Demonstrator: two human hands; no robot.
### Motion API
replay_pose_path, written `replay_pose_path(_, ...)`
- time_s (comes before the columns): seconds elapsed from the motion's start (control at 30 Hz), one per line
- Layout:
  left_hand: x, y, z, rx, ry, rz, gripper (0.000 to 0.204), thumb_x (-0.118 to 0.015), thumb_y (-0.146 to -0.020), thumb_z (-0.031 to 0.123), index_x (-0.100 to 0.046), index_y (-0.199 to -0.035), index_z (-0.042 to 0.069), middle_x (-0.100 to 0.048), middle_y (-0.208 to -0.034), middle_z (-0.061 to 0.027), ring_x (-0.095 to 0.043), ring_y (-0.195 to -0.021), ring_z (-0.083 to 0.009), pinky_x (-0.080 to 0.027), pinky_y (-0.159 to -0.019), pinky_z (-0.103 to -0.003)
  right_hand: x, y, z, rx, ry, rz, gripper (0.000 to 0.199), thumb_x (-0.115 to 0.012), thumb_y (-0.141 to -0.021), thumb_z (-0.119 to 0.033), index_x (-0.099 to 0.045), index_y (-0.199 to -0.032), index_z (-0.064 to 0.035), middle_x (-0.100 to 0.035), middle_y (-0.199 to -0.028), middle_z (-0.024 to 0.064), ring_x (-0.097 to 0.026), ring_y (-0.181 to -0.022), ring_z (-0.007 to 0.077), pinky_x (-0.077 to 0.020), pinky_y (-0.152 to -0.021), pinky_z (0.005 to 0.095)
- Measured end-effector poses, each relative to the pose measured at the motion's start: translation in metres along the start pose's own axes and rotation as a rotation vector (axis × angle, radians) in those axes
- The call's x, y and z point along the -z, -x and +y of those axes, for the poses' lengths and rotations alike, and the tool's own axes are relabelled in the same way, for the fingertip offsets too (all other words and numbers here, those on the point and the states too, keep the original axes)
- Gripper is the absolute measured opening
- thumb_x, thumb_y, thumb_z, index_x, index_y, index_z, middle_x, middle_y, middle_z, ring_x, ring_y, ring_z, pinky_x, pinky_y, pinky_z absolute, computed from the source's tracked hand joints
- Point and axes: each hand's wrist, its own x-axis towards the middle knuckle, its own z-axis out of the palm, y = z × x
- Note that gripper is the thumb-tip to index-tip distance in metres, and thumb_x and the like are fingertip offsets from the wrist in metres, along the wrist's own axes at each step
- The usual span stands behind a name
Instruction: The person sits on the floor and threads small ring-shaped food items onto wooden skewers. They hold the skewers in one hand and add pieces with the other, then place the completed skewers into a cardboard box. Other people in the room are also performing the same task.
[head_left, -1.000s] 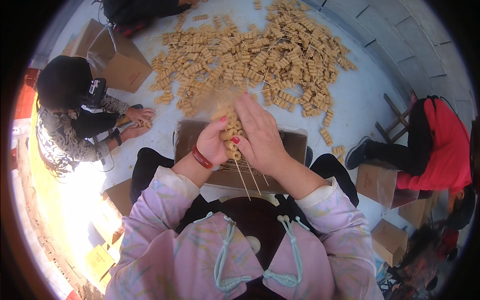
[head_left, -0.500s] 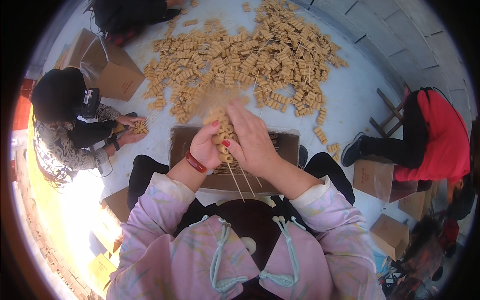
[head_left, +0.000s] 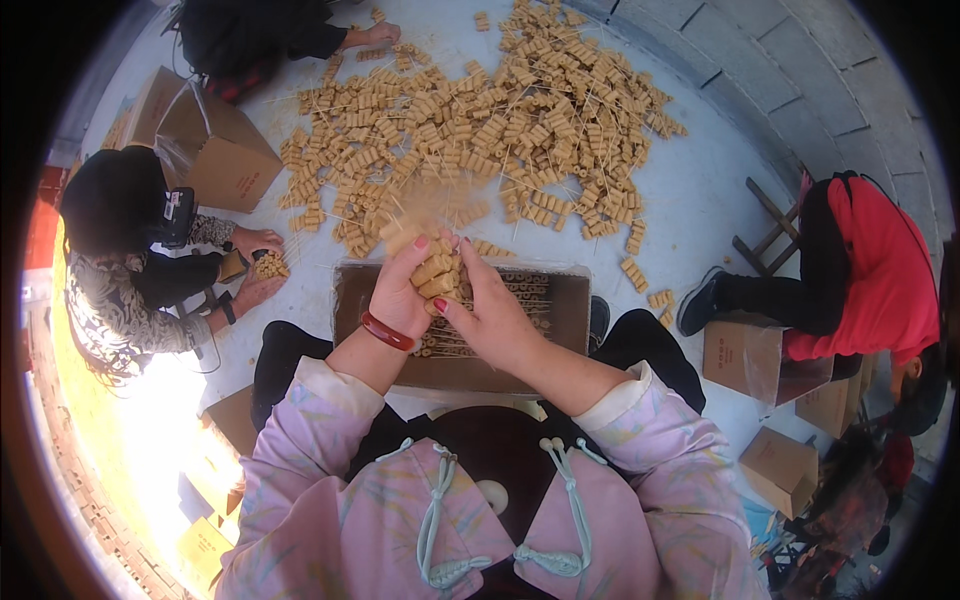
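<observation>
My left hand [head_left: 402, 290] and my right hand [head_left: 490, 318] close together on a bunch of tan skewered pieces [head_left: 437, 274], held just above a shallow brown cardboard tray [head_left: 562, 312] in front of my knees. A red bangle sits on my left wrist. Several filled skewers [head_left: 520, 295] lie in rows inside the tray, partly hidden by my hands. Beyond the tray a large heap of tan skewers [head_left: 480, 140] spreads over the pale ground.
A person in a patterned top [head_left: 130, 270] crouches at the left holding tan pieces beside an open cardboard box [head_left: 215, 150]. A person in red [head_left: 860, 270] sits at the right near small boxes [head_left: 745, 355]. Another person [head_left: 260, 35] sits at the far edge.
My hands have drawn back from the heap's edge to over the tray, still gripping the bunch. The view has shifted, so the heap sits higher in the picture.
</observation>
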Motion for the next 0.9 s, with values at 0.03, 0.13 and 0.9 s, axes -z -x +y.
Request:
replay_pose_path(0.03,0.001,0.0,-0.001,0.008,-0.008,0.008,0.03,-0.061,-0.09,0.02,-0.055,-0.116,0.004,-0.064,-0.107,-0.0087,-0.061,-0.102,-0.0206,-0.05,-0.091,-0.036,0.0,0.0,0.001,-0.024,-0.009,-0.012,0.077,-0.062,-0.086,-0.019,-0.018,-0.142,0.011,-0.041,-0.135,0.0312,-0.042,-0.126,0.0424,-0.0356,-0.106,0.0429)
replay_pose_path(0.13,0.006,0.0,-0.001,0.015,-0.012,-0.021,0.035,-0.06,-0.091,0.02,-0.051,-0.122,0.005,-0.063,-0.111,-0.0089,-0.059,-0.107,-0.0215,-0.046,-0.098,-0.038,0.001,0.0,0.002,-0.045,-0.013,-0.025,0.076,-0.062,-0.085,-0.019,-0.02,-0.142,0.0102,-0.044,-0.132,0.0311,-0.045,-0.123,0.0429,-0.0377,-0.104,0.0433)
replay_pose_path(0.9,0.019,0.0,-0.016,0.094,0.068,0.044,0.029,-0.058,-0.092,0.024,-0.056,-0.113,0.006,-0.064,-0.108,-0.009,-0.059,-0.107,-0.0242,-0.046,-0.098,-0.039,0.0,0.003,0.0,-0.14,0.083,-0.055,0.075,-0.067,-0.082,-0.023,-0.028,-0.138,0.0082,-0.05,-0.124,0.0313,-0.053,-0.114,0.043,-0.0449,-0.096,0.044)
